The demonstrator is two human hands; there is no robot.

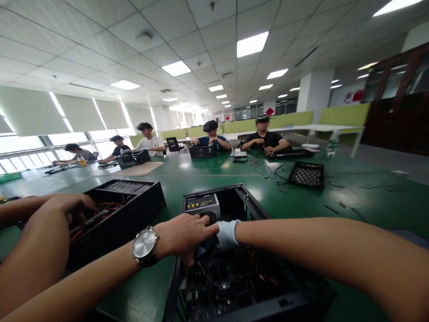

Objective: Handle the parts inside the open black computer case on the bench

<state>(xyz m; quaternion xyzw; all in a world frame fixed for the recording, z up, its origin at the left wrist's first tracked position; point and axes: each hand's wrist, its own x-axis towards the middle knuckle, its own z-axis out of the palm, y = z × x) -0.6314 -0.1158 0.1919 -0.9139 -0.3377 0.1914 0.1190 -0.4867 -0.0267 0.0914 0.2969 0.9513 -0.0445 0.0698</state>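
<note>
Over the near edge of the green table (187, 166), your open computer case (259, 309) sits right in front of you, its inside facing up; both your hands are down in it, close together around the middle. Your left hand (182, 235), wristwatch (145, 245) showing bright on top, comes in from the left with fingers spread and bent; its fingertips meet the right hand's glove, or overlap it from this angle, and whether they grip anything you can't tell. Your right hand (226, 235), in a pale blue glove, reaches in from the other side; its fingers are hidden, so whether it is closed on something cannot be told. Just beyond your hands, the grey power supply (201, 202) sits in the far left corner, its dark label turned up; nearer you, the case's dark inner parts lie in shadow and blur. Close on your left, a co-worker's arms (50, 232) reach into a second case (140, 214), well apart from your hands; farther up the table on the right lie loose cables (280, 172), a black tray (306, 184) and a clear bottle (333, 142); across from you, a person in a black shirt (266, 138) sits working.
</note>
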